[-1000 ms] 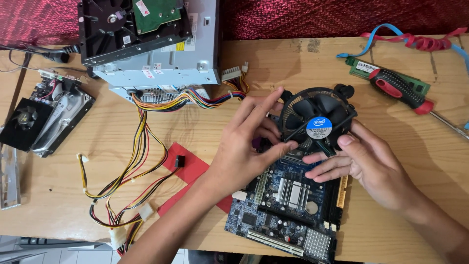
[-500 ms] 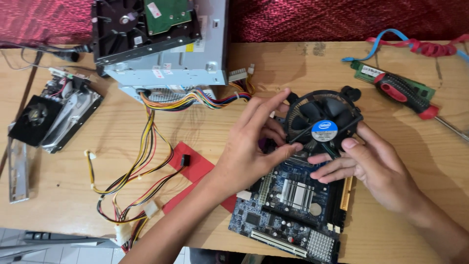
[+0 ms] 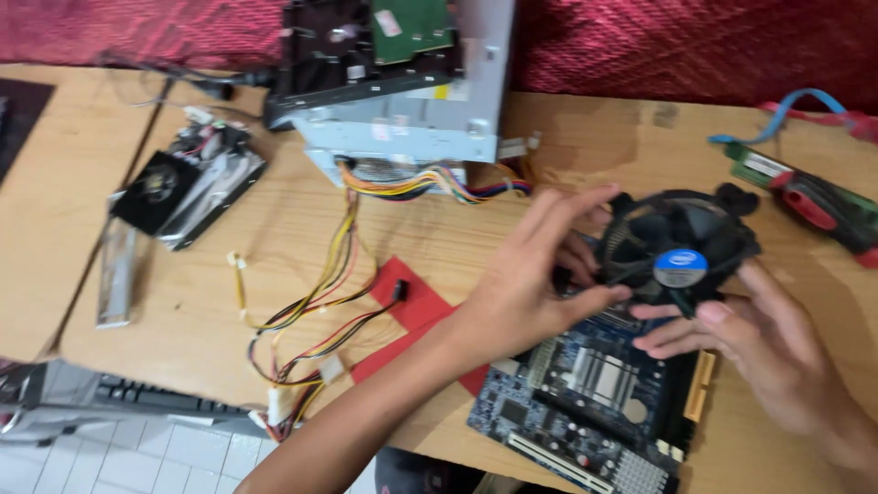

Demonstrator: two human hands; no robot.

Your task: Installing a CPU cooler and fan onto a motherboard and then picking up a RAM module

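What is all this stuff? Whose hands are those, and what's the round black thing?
The camera sits on a person's head and looks down at a wooden table. Both hands are theirs. The left hand and the right hand grip a round black cooling fan over a blue circuit board. Nearby lie a metal power box with coloured wires, a red sheet, a small black part and a red-handled tool.
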